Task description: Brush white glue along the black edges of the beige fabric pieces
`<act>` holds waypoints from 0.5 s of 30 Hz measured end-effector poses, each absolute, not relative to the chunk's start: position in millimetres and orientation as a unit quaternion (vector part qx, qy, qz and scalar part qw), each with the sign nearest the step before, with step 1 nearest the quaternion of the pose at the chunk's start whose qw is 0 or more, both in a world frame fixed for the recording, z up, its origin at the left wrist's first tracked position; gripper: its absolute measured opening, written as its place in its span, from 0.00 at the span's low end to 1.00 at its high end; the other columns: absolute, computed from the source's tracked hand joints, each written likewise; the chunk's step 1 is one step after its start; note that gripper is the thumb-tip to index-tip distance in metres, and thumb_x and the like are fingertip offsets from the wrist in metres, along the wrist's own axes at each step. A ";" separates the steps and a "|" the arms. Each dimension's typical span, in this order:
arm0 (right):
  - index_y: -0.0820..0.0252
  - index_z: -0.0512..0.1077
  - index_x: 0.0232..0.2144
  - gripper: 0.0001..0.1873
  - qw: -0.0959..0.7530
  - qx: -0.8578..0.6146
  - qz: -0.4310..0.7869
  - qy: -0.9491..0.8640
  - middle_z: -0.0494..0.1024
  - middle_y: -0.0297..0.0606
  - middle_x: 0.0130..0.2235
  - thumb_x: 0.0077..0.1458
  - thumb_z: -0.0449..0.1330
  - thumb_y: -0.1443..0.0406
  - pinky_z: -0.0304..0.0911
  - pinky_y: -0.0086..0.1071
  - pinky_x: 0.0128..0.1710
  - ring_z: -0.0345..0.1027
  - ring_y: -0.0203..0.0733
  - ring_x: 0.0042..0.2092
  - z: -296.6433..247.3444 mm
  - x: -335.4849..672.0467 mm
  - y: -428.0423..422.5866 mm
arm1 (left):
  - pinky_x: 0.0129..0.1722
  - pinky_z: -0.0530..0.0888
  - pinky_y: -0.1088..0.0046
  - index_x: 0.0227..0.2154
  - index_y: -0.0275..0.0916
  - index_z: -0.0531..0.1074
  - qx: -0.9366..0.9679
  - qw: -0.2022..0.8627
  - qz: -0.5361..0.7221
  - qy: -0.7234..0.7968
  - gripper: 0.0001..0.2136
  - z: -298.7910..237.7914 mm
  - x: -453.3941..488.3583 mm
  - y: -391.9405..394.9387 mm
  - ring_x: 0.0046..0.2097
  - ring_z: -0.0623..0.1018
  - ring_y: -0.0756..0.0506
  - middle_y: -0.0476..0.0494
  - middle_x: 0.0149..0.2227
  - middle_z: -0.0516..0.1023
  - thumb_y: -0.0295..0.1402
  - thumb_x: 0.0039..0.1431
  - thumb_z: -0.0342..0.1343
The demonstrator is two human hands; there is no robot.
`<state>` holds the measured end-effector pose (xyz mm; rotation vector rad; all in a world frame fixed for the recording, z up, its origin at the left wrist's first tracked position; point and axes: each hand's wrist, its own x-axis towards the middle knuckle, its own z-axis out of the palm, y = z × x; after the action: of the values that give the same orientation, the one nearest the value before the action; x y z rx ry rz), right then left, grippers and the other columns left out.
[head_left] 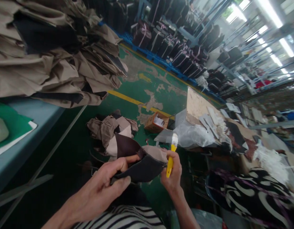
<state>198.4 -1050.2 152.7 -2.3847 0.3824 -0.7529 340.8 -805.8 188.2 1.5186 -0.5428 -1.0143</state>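
Note:
My left hand point(111, 178) pinches the near edge of a dark leather piece point(144, 168), thumb on top and fingers behind it. Brown and beige faces of the folded leather show at its far side. My right hand point(173, 171) grips a paintbrush point(170, 162) with a yellow handle, its whitish bristles point(174, 139) pointing up and away from me. Fingers of that same hand also touch the right end of the leather piece. Just beyond lies a heap of beige and brown pieces point(106, 130), partly hidden behind the leather.
At the left, a blue-grey table point(46, 111) bears a large pile of beige leather point(58, 70). A cardboard box point(156, 122) stands on the green floor. On the right are clear plastic sheeting point(194, 132), a board point(201, 106) and a patterned cloth point(254, 194). Racks with tied bundles point(166, 46) line the back.

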 end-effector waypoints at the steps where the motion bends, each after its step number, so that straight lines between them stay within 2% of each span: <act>1: 0.55 0.67 0.47 0.11 0.313 -0.890 -0.304 0.135 0.84 0.45 0.48 0.66 0.59 0.59 0.78 0.40 0.40 0.82 0.48 0.43 159.9 196.8 -1048.0 | 0.52 0.77 0.66 0.33 0.42 0.71 0.648 0.586 -0.431 -0.225 0.15 187.9 338.4 -804.7 0.60 0.78 0.34 0.35 0.63 0.79 0.48 0.71 0.55; 3: 0.54 0.66 0.50 0.14 0.328 -0.866 -0.362 0.105 0.80 0.50 0.57 0.66 0.60 0.58 0.76 0.54 0.53 0.79 0.56 0.56 177.5 195.4 -1042.2 | 0.46 0.78 0.68 0.29 0.42 0.67 0.648 0.603 -0.409 -0.221 0.17 189.1 332.0 -804.3 0.55 0.81 0.35 0.35 0.59 0.82 0.46 0.71 0.54; 5: 0.55 0.67 0.53 0.18 0.307 -0.864 -0.390 0.081 0.80 0.51 0.57 0.65 0.63 0.56 0.73 0.59 0.57 0.76 0.59 0.59 197.0 198.0 -1035.9 | 0.41 0.78 0.69 0.27 0.42 0.64 0.654 0.615 -0.378 -0.226 0.17 192.6 325.6 -805.2 0.47 0.83 0.37 0.36 0.53 0.84 0.45 0.70 0.54; 6: 0.56 0.69 0.53 0.19 0.287 -0.879 -0.375 0.071 0.82 0.49 0.53 0.65 0.64 0.55 0.74 0.58 0.57 0.78 0.58 0.57 206.0 201.0 -1033.3 | 0.40 0.77 0.69 0.27 0.42 0.64 0.656 0.617 -0.368 -0.230 0.17 195.1 323.1 -805.5 0.45 0.83 0.38 0.36 0.51 0.85 0.44 0.70 0.55; 8: 0.56 0.72 0.49 0.13 0.264 -0.913 -0.308 0.037 0.84 0.42 0.42 0.68 0.62 0.55 0.77 0.48 0.50 0.81 0.50 0.46 219.6 208.3 -1029.7 | 0.41 0.77 0.68 0.27 0.42 0.66 0.655 0.613 -0.371 -0.240 0.15 200.3 320.1 -804.5 0.45 0.83 0.38 0.37 0.50 0.85 0.41 0.69 0.55; 11: 0.57 0.73 0.40 0.07 0.255 -0.921 -0.293 -0.043 0.81 0.34 0.31 0.71 0.59 0.61 0.74 0.34 0.35 0.77 0.38 0.32 224.1 215.3 -1025.6 | 0.46 0.78 0.65 0.27 0.42 0.70 0.629 0.614 -0.397 -0.266 0.13 205.6 320.8 -798.6 0.49 0.82 0.36 0.35 0.52 0.84 0.41 0.66 0.59; 13: 0.57 0.72 0.38 0.07 0.244 -0.904 -0.348 -0.051 0.80 0.34 0.30 0.72 0.59 0.62 0.73 0.32 0.32 0.75 0.37 0.29 218.3 214.3 -1020.9 | 0.50 0.78 0.61 0.29 0.43 0.75 0.583 0.635 -0.436 -0.257 0.14 207.8 323.9 -794.0 0.54 0.81 0.33 0.35 0.53 0.83 0.46 0.66 0.60; 15: 0.56 0.71 0.39 0.09 0.239 -0.892 -0.383 -0.030 0.79 0.33 0.30 0.73 0.57 0.60 0.73 0.35 0.32 0.75 0.37 0.28 210.2 210.4 -1014.3 | 0.51 0.78 0.60 0.36 0.43 0.80 0.521 0.656 -0.492 -0.238 0.18 211.1 328.2 -792.2 0.53 0.80 0.34 0.36 0.51 0.83 0.53 0.67 0.57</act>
<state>210.4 -1014.3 210.2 -2.4417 -0.0822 -1.0492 328.2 -792.2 211.1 1.1814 -0.5386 -1.1141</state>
